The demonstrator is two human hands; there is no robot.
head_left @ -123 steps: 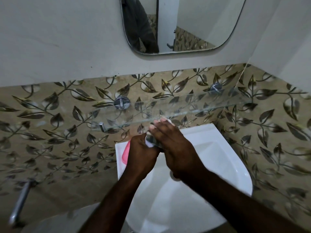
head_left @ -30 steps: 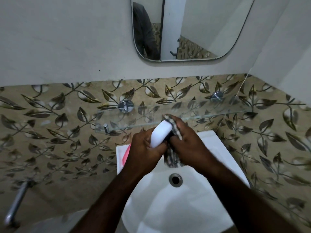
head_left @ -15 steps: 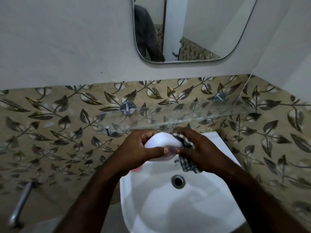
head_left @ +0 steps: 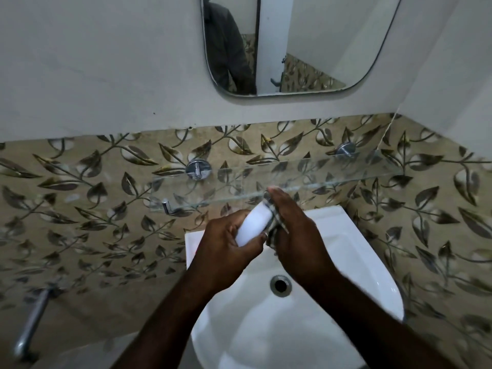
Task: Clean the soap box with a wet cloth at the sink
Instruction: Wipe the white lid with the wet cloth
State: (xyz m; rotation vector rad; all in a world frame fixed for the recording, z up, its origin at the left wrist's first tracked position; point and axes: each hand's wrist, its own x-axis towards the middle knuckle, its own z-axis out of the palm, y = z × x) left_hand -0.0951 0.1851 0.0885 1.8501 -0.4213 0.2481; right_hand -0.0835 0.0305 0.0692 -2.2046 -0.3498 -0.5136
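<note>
Spanning the wall above the work area, one mirror (head_left: 306, 43) hangs over a band of leaf-patterned tiles (head_left: 80, 209). One white sink (head_left: 372, 275) sits below, with one drain (head_left: 280, 285) in its bowl. One glass shelf (head_left: 292, 179) runs between two chrome mounts just above the sink.

One left hand (head_left: 226, 243) is closed around the white soap box (head_left: 254, 225), thumb across its lower end, holding it tilted over the back of the sink. One right hand (head_left: 295, 233) has its fingers nearly straight and presses the checked cloth (head_left: 274, 222) against the box's right side.

Handling judgement: the soap box appears to be rigid, light, smooth plastic, and likely slippery when wet. Grip it across the narrow sides with the fingers wrapped, leaving the broad face free for wiping. The cloth is soft and limp; bunch it under the fingers to apply pressure.

Count: one soap box, one cloth, two hands.
</note>
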